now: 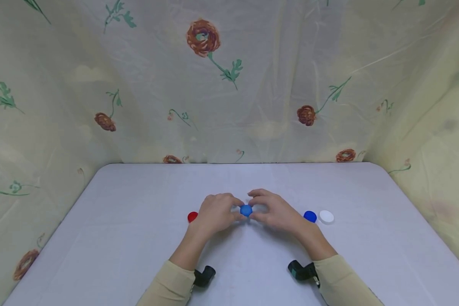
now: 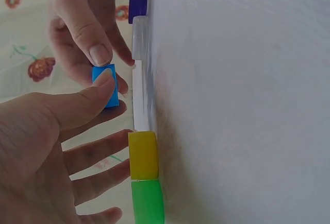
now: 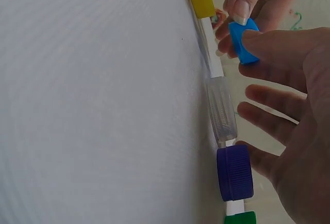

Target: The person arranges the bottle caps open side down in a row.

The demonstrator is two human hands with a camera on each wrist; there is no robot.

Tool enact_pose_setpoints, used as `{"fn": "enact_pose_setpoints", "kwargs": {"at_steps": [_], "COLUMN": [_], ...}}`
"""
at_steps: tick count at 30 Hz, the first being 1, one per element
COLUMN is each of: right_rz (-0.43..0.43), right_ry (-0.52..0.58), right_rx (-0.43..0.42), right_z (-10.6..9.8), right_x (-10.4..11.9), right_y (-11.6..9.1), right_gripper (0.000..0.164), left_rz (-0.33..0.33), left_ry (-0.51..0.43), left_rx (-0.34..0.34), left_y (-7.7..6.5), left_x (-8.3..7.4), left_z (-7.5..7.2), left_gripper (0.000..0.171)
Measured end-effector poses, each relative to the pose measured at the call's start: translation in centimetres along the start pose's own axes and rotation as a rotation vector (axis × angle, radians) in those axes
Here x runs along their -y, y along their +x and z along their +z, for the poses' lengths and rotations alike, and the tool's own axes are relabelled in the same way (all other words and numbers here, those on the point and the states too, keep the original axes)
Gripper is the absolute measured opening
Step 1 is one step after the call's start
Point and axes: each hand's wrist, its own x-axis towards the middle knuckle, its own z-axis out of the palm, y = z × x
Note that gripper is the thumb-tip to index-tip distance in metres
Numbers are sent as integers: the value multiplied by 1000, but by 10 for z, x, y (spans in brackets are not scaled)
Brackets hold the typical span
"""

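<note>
In the head view a small blue block (image 1: 246, 210) is held over the middle of the white table, between both hands. My left hand (image 1: 216, 212) pinches it from the left with thumb and index finger. From the other side, the thumb and fingertips of my right hand (image 1: 277, 210) grip it too. Close up in the left wrist view, the blue block (image 2: 112, 98) has straight edges and partly hides behind a thumb. The other fingers of my left hand spread beside a yellow block (image 2: 143, 156) and a green block (image 2: 148, 202).
A red disc (image 1: 192, 216) lies by my left wrist. Right of my right wrist are a blue cap (image 1: 310, 216) and a white disc (image 1: 326, 216). The right wrist view shows a clear ribbed piece (image 3: 221, 108) and a purple ribbed cap (image 3: 235, 175). Flowered curtains (image 1: 252, 106) surround the table.
</note>
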Motion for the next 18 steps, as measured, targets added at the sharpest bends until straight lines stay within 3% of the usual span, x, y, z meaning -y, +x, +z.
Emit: {"fn": "enact_pose_setpoints", "kwargs": {"at_steps": [7,18], "right_rz": [14,13], "right_ry": [-6,-31], "right_rx": [46,51], "right_z": [1,0], "right_x": [0,0], "right_y": [0,-1], "right_gripper": [17,17], "left_rz": [-12,-6], "left_ry": [-18,-4], "left_rx": [30,27], "left_y": [0,0], "left_x": [0,-1], "left_z": [4,5], "left_gripper": [35,34]}}
